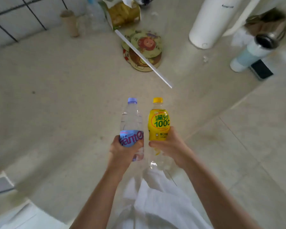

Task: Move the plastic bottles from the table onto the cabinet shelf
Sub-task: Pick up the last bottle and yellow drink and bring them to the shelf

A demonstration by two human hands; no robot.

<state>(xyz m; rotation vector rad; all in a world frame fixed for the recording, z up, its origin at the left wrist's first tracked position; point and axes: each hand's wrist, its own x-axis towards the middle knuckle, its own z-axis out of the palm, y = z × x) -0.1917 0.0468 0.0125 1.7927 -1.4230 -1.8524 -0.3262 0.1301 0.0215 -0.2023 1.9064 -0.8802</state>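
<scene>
— Pictured over the pale table (56,83): left hand (122,150) clenched round a clear bottle (132,123) with a blue cap; right hand (169,146) wrapped round a yellow bottle (158,123) with a yellow cap.

— Lifted, or standing on the table?

— Seemingly lifted, both bottles side by side at the table's near edge, caps pointing away. Contact with the table hard to judge.

— And farther back on that table?

— Round coasters (143,50) under a white straw (144,59), a white cylinder (211,22) and a tumbler (253,52) toward the far right corner.

— Step in hand?

— Judged as the carry, just after pickup.

— Next?

— Turning from the table toward the cabinet shelf, not in view; keeping both grips firm; setting each bottle upright.
</scene>
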